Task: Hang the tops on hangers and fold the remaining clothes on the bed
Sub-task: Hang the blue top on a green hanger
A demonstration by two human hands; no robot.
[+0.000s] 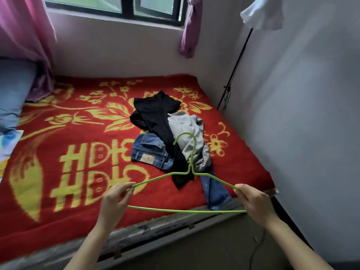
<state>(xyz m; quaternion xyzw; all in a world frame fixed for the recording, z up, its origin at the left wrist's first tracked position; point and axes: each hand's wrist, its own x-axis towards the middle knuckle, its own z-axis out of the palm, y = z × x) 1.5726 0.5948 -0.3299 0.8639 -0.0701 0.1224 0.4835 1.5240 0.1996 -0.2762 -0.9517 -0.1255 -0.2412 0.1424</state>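
Clothes (165, 131) are heaped right of centre on the bed (58, 182), which is covered by a red blanket with yellow patterns and is hemmed in by a wall (302, 114) close on the right and a window wall behind. Wide bare blanket is left to the left of the heap, where folding room is best found; little is offered on the right. In the heap, a black top (153, 112) is draped across a grey garment (187, 133) and jeans (150, 151), one jeans leg reaching the near edge of the bed. A green wire hanger (185, 211) is held above that edge, hook pointing away. Its left end is pinched by the left hand (115, 199) and its right end is gripped by the right hand (253, 199). Because the garments overlap, the jeans could be dragged off the edge if the black top is pulled out carelessly. The thin wire could be bent if it is forced through a neckline.
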